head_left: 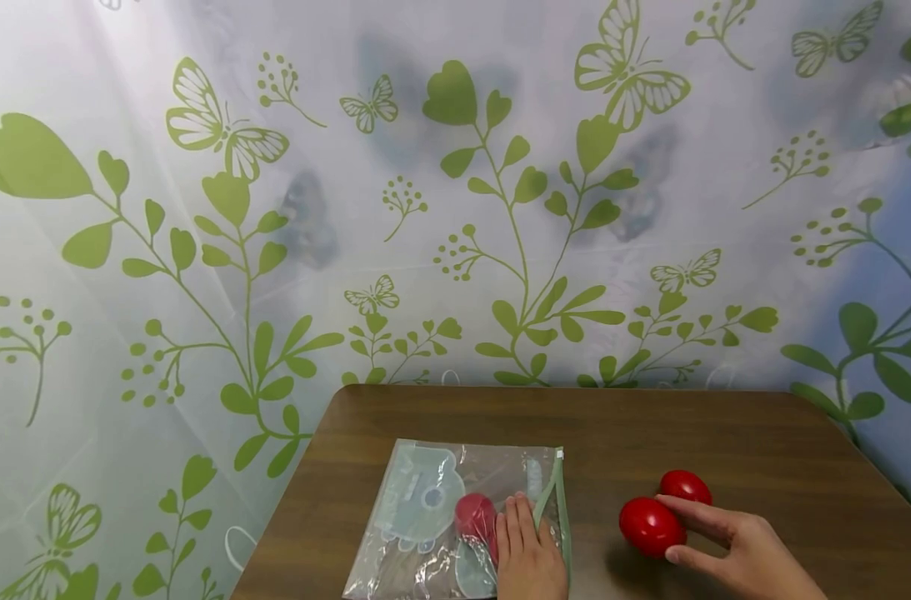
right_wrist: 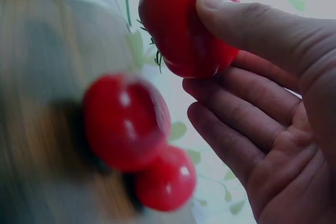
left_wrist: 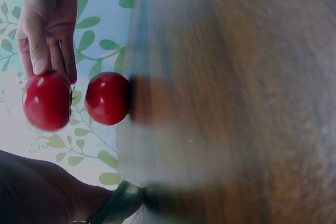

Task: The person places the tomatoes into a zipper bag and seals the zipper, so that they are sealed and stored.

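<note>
With thumb and fingertips my right hand (head_left: 740,542) pinches a red tomato (right_wrist: 184,24), raised above the table; its green stem end faces down in the right wrist view. Below it in that view, a second tomato (right_wrist: 126,124) and a third tomato (right_wrist: 167,179) sit close together on the wood. The head view shows the held tomato (head_left: 653,527) in front of another. My left hand (head_left: 532,554) lies with straight fingers on a clear zip bag (head_left: 493,467) with a green edge. Inside the bag is a pinkish-red, round-headed thing (head_left: 474,515), partly covered by my fingers.
The brown wooden table (head_left: 575,417) has rounded far corners. Behind it hangs a pale curtain (head_left: 425,250) printed with green leaves and butterflies. A pale blue cloud-like shape (head_left: 422,492) shows on the bag's left half.
</note>
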Action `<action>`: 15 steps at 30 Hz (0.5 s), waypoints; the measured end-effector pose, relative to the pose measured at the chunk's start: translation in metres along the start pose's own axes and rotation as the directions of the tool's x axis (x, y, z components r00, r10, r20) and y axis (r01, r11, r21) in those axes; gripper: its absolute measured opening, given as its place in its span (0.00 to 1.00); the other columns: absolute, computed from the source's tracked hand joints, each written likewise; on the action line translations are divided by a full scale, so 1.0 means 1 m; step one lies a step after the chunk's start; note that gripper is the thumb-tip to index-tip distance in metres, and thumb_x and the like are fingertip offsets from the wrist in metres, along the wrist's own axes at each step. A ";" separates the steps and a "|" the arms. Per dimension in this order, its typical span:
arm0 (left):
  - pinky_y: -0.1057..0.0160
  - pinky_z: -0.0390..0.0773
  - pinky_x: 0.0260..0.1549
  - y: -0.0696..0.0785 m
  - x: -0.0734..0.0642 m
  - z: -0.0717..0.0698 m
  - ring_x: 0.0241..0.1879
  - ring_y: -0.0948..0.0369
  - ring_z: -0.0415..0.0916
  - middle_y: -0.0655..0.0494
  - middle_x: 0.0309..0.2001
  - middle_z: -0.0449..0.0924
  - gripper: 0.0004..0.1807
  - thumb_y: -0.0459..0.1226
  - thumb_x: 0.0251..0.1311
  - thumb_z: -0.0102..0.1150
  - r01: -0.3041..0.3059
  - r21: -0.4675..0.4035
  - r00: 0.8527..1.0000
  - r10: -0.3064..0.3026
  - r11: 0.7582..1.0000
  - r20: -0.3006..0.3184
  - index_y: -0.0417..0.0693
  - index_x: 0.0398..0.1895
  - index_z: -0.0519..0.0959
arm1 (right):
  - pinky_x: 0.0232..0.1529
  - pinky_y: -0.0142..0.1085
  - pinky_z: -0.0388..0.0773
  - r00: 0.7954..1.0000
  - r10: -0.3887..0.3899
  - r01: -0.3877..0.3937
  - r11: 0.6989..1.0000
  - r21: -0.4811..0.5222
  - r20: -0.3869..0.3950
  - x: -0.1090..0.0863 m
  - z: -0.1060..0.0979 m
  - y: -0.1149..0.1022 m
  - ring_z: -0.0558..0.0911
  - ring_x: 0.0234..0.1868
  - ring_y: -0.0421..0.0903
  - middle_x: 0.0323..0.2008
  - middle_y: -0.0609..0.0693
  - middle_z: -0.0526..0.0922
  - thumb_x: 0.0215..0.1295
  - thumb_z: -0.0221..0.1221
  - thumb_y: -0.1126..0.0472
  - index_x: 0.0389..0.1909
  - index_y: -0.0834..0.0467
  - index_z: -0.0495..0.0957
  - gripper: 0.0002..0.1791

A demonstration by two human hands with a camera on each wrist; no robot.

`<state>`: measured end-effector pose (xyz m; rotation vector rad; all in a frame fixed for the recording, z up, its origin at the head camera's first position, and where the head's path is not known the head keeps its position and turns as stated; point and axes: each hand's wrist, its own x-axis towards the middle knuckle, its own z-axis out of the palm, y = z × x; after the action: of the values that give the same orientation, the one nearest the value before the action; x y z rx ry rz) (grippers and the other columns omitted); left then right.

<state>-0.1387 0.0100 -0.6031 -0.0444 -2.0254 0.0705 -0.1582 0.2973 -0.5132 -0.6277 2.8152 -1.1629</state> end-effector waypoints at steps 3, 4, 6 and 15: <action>0.50 0.43 0.89 0.000 0.000 0.001 0.50 0.47 0.87 0.41 0.50 0.90 0.32 0.37 0.89 0.28 -0.009 0.004 1.000 0.009 1.000 -0.017 0.36 0.42 0.87 | 0.40 0.36 0.92 0.995 -0.097 0.098 0.995 0.016 -0.019 0.005 0.013 -0.005 0.84 0.47 0.23 0.55 0.55 0.93 0.65 0.77 0.56 0.66 0.62 0.84 0.30; 0.49 0.42 0.89 -0.001 -0.001 0.001 0.50 0.47 0.87 0.40 0.50 0.90 0.32 0.38 0.89 0.28 -0.012 0.004 1.000 0.012 1.000 -0.015 0.36 0.42 0.87 | 0.38 0.34 0.90 0.992 -0.124 0.125 0.992 0.026 -0.022 0.006 0.017 -0.007 0.84 0.45 0.24 0.54 0.51 0.93 0.64 0.78 0.56 0.65 0.61 0.84 0.30; 0.49 0.39 0.89 -0.001 -0.001 0.001 0.50 0.47 0.87 0.40 0.51 0.90 0.32 0.37 0.89 0.27 -0.017 0.006 1.000 0.017 1.000 0.000 0.37 0.41 0.87 | 0.37 0.32 0.89 0.985 -0.172 0.173 0.984 0.032 -0.022 0.010 0.025 -0.012 0.84 0.42 0.26 0.52 0.49 0.93 0.64 0.78 0.55 0.65 0.60 0.84 0.30; 0.51 0.38 0.88 0.000 0.000 -0.009 0.56 0.48 0.88 0.41 0.56 0.89 0.22 0.40 0.81 0.42 -0.013 0.005 0.994 0.013 1.000 0.111 0.41 0.46 0.89 | 0.49 0.35 0.91 0.963 -0.248 0.235 0.964 0.123 0.103 0.027 0.057 -0.026 0.88 0.56 0.32 0.58 0.63 0.90 0.70 0.74 0.51 0.68 0.63 0.82 0.32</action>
<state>-0.1307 0.0107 -0.5988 -0.0511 -2.1363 0.0888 -0.1639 0.2321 -0.5331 -1.0177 2.6118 -1.2595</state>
